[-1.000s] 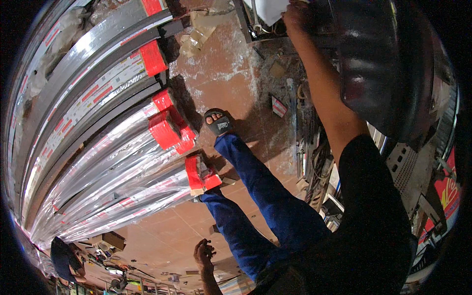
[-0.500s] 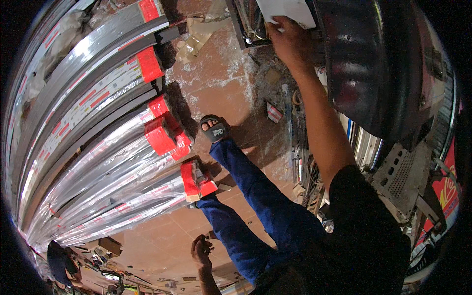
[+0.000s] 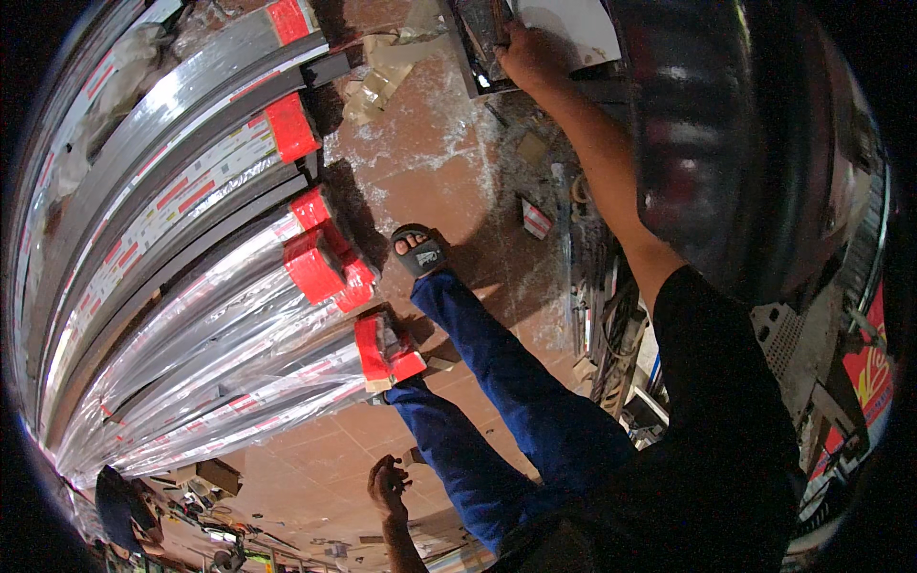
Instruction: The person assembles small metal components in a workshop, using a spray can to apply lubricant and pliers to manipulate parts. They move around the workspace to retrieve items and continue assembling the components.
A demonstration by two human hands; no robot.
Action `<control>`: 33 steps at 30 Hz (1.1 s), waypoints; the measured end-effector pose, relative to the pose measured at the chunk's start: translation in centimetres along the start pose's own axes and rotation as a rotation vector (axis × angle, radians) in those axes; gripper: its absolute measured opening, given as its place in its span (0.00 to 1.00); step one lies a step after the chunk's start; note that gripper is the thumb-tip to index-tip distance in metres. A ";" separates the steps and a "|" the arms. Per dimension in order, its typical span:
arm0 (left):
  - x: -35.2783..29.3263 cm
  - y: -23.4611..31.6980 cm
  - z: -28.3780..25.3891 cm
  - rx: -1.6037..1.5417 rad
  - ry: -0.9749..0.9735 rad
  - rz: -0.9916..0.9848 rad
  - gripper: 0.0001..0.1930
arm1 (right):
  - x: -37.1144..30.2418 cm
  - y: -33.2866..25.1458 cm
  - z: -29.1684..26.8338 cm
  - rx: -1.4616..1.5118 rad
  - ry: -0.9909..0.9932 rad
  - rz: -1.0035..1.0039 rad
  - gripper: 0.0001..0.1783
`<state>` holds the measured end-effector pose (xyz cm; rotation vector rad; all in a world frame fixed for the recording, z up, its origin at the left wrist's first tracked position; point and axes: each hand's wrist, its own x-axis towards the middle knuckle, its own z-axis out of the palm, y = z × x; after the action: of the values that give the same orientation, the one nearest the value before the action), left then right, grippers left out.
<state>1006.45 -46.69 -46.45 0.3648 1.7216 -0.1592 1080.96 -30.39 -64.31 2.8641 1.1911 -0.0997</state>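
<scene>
My right hand [image 3: 531, 59] reaches far out to a dark tray [image 3: 470, 69] at the top. Its fingers are closed over the metal tools inside; what they grip is covered by the hand. Beside that hand, a white sheet [image 3: 585, 31] lies over the right part of the tray. Low in the view, my left hand [image 3: 388, 487] hangs with loosely curled fingers, apart from one another, and holds nothing. It is close to my left leg in blue trousers [image 3: 449, 449].
Long plastic-wrapped profiles [image 3: 220, 334] with red-taped ends [image 3: 313, 267] fill the left. A large dark, glossy curved object [image 3: 707, 124] stands at right. Thin rods [image 3: 585, 315] and scraps lie along the floor between. Another person [image 3: 122, 506] is at lower left.
My right hand has moved left and slightly outward, from the white sheet's edge onto the tools in the tray. My left hand has barely moved.
</scene>
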 end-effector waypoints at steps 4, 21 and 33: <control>-0.3 1.4 1.1 -0.008 -0.013 0.048 0.20 | -0.1 0.0 0.0 0.035 -0.013 0.011 0.29; 0.3 -0.2 1.5 -0.026 -0.007 -0.058 0.20 | 5.3 -4.4 0.6 -0.129 -0.272 0.123 0.19; 1.4 -1.9 3.5 0.000 -0.164 0.201 0.23 | -3.8 -2.9 -6.8 1.960 -0.807 0.396 0.08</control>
<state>1008.87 -49.35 -48.65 0.5079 1.5140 -0.0414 1076.54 -30.68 -57.26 2.7770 0.0004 -3.4439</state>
